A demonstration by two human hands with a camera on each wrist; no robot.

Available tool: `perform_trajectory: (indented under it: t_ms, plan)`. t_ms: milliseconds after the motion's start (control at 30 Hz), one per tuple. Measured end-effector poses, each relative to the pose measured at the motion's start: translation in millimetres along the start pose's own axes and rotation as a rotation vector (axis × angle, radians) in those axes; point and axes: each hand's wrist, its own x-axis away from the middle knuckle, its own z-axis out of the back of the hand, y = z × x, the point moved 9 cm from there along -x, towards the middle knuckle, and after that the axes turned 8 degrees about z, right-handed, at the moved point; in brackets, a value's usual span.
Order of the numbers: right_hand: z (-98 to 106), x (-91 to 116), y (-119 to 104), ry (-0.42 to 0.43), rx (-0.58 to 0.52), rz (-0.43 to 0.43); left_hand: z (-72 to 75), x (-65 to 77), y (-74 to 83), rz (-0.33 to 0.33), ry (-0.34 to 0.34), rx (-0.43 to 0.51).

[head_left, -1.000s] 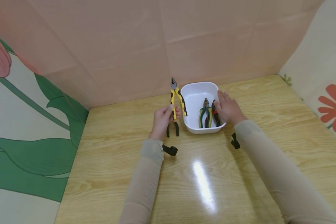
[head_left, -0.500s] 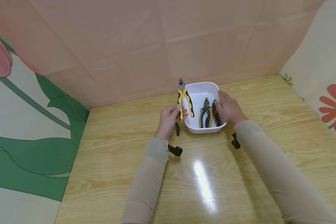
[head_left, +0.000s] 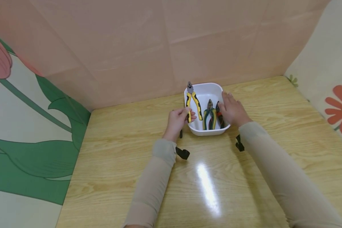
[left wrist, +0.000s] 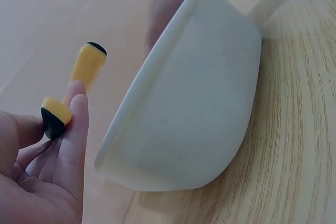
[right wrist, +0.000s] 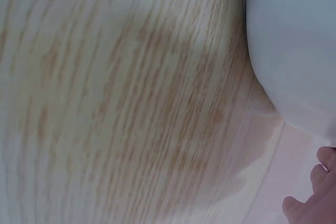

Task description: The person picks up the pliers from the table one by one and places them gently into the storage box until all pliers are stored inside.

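So, the yellow pliers (head_left: 197,103) have just shifted right, from beside the bin (head_left: 208,133) to over its left side, which means they're lined up above the bin now, though not let go of. The left hand (head_left: 178,121) has one handle pinched between thumb and fingers, pretty much closed on it; the other handle swings free to the right, so the pliers sit splayed with the nose pointing far. Left arm reaches in from the near side, wrist just left of the bin. Right hand (head_left: 233,110) hasn't really moved: it holds the bin's right rim, thumb over the edge and fingers outside, can't tell how tight. Green pliers (head_left: 209,110) and red pliers (head_left: 220,117) lie inside, toward the near right.
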Motion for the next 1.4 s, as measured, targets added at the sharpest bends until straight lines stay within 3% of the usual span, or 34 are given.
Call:
perform_trajectory:
  t_ms: [400, 567, 800, 1400]
  plan:
    - [0, 0, 1, 0.009, 0.013, 0.003, -19.5, -5.0, -3.0, 0.021, -0.022, -0.048]
    - [0, 0, 3, 0.004, 0.006, 0.0, -21.8, -7.2, -5.2, 0.028, -0.005, -0.124]
    - [2, -1, 5, 0.003, 0.014, 0.003, -26.3, -8.7, -4.2, 0.042, -0.013, -0.131]
    - [0, -1, 8, -0.006, 0.011, 0.01, -30.4, -13.3, -4.0, 0.096, 0.021, -0.372]
